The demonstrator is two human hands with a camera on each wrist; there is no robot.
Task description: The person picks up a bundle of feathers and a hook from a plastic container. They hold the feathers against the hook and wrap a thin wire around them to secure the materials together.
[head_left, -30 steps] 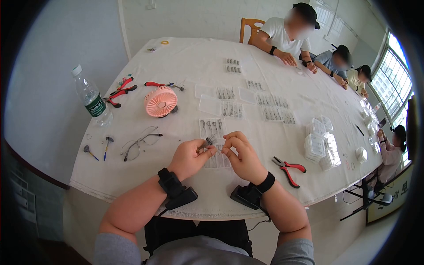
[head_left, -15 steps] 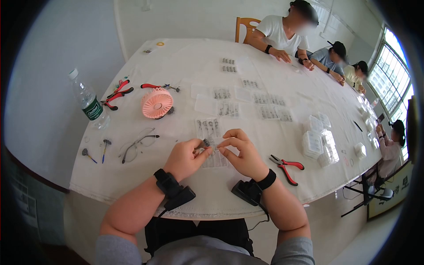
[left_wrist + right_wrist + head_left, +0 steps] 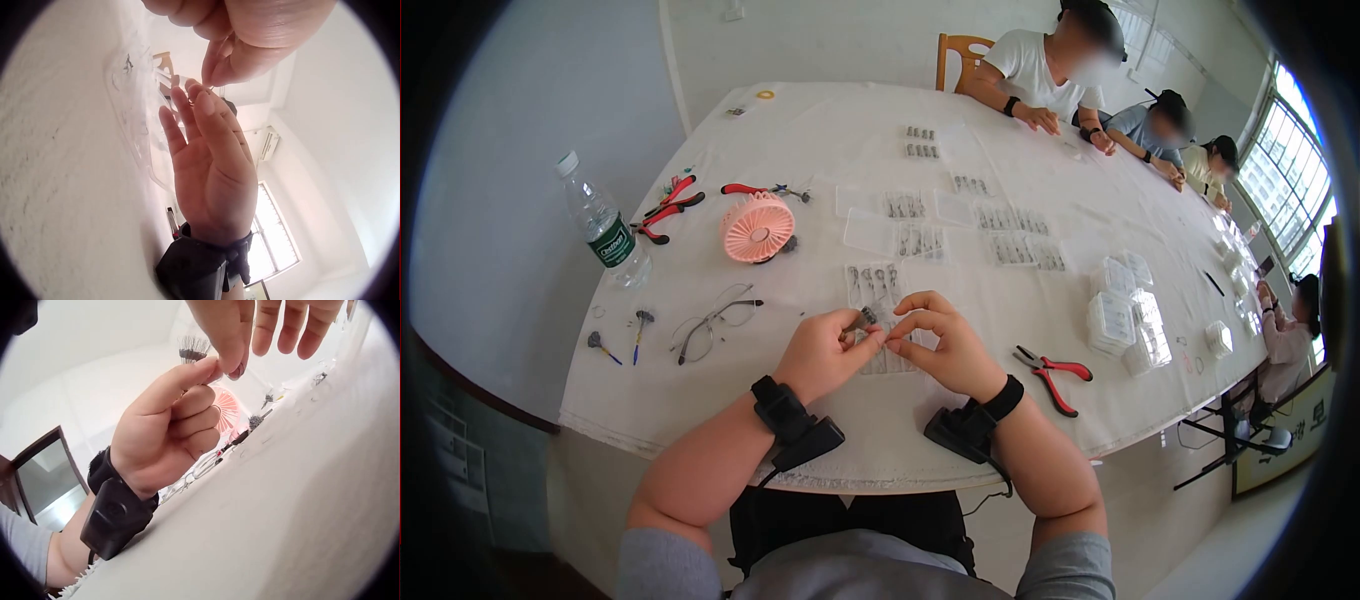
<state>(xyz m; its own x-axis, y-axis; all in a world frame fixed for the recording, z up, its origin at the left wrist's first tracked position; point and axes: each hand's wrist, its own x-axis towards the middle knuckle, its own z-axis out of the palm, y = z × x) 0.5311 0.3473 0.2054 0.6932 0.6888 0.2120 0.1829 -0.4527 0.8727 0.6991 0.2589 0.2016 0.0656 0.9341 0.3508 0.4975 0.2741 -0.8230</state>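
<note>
My left hand [image 3: 820,352] is curled round a dark bundle of fine metal wires [image 3: 194,350], whose bristly end stands up above the fist in the right wrist view. Its thumb and index fingertip meet in a pinch. Close beside them, my right hand [image 3: 948,350] pinches a thin wire [image 3: 192,102], mostly hidden by the fingers. The right hand's other fingers are held loosely apart. Just beyond both hands lies a clear compartment box [image 3: 855,290] with small dark metal pieces in its slots; the hands overlap its near part in the head view.
Red-handled pliers [image 3: 1055,377] lie to the right, near stacked clear boxes [image 3: 1111,325]. Eyeglasses [image 3: 712,320], a pink fan [image 3: 758,230], a water bottle [image 3: 607,235] and more pliers [image 3: 668,208] lie left. Several open boxes [image 3: 868,232] are further back. Other people sit along the far side.
My right hand has moved slightly left, and its fingertips have come from a small gap to right against the left fingertips. The left hand keeps its hold on the wire bundle.
</note>
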